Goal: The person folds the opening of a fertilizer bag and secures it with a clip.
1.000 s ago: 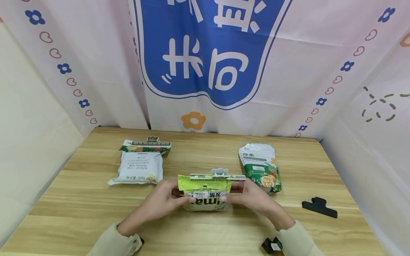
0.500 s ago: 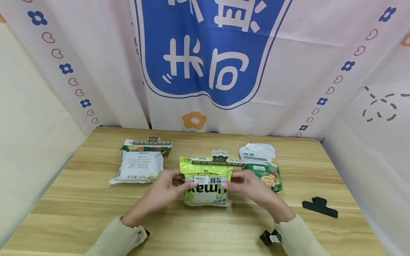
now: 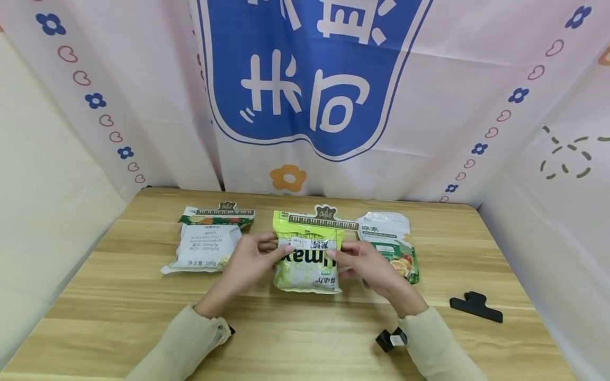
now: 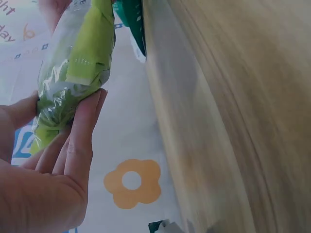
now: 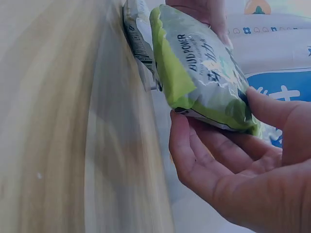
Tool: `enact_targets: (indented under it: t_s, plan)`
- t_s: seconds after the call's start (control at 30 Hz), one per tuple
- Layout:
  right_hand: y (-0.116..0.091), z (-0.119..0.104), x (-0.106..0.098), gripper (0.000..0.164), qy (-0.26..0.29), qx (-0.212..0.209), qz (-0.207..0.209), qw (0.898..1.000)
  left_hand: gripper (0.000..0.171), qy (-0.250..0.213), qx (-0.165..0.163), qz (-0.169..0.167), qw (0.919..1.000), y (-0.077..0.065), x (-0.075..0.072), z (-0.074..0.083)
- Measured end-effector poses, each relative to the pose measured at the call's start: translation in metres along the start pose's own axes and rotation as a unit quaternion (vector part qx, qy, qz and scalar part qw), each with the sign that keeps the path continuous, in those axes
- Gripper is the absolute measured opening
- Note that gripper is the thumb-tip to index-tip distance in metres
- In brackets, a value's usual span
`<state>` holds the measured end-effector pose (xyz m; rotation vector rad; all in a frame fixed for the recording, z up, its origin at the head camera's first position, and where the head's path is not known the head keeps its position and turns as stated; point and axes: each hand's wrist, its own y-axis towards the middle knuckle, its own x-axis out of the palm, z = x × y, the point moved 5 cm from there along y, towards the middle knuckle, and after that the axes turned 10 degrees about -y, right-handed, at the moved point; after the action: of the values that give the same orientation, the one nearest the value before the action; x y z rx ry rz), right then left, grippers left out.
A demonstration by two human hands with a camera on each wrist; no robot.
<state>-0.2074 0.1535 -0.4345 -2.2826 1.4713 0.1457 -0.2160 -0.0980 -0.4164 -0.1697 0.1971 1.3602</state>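
Note:
A lime-green and clear plastic bag (image 3: 307, 264) stands tilted between my two hands, its printing upside down to me. An ornate sealing clip (image 3: 325, 218) spans its folded top edge. My left hand (image 3: 250, 259) grips the left side of the bag, thumb on the front and fingers behind. At the right side, my right hand (image 3: 374, 264) grips it the same way. Both wrist views show the bag (image 4: 77, 58) raised beside the tabletop, with thumb and fingers on opposite faces. The clip is out of sight in the wrist views.
On the wooden table (image 3: 295, 338), a white 500g bag (image 3: 207, 246) with a similar clip lies at the back left. A white-and-green pouch (image 3: 388, 238) lies at the back right. A black clip (image 3: 476, 307) rests farther right. A printed curtain (image 3: 305, 153) hangs behind.
Both hands have moved the green bag away from me, toward the back of the table. The bag has tipped back, showing more of its front and the clip's face.

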Motion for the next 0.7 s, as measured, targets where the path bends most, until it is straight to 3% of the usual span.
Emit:
enact_targets:
  t_s: [0.17,0.33,0.5,0.7]
  plan:
    - [0.010,0.001,-0.001,0.034,0.004,0.025,0.016,1.000,0.063,-0.004,-0.015,0.013,0.9998,0.011,-0.002,-0.007]
    - [0.021,0.002,0.000,0.034,-0.004,0.051,0.034,0.998,0.070,0.000,-0.050,0.030,0.9983,0.021,-0.004,-0.016]
    - [0.030,0.005,0.002,0.039,-0.016,0.053,0.034,0.998,0.063,0.010,-0.071,0.041,0.9966,0.029,-0.003,-0.023]
    - [0.040,0.009,0.006,0.038,-0.011,0.054,0.019,0.998,0.056,0.036,-0.073,0.041,0.9958,0.037,-0.003,-0.031]
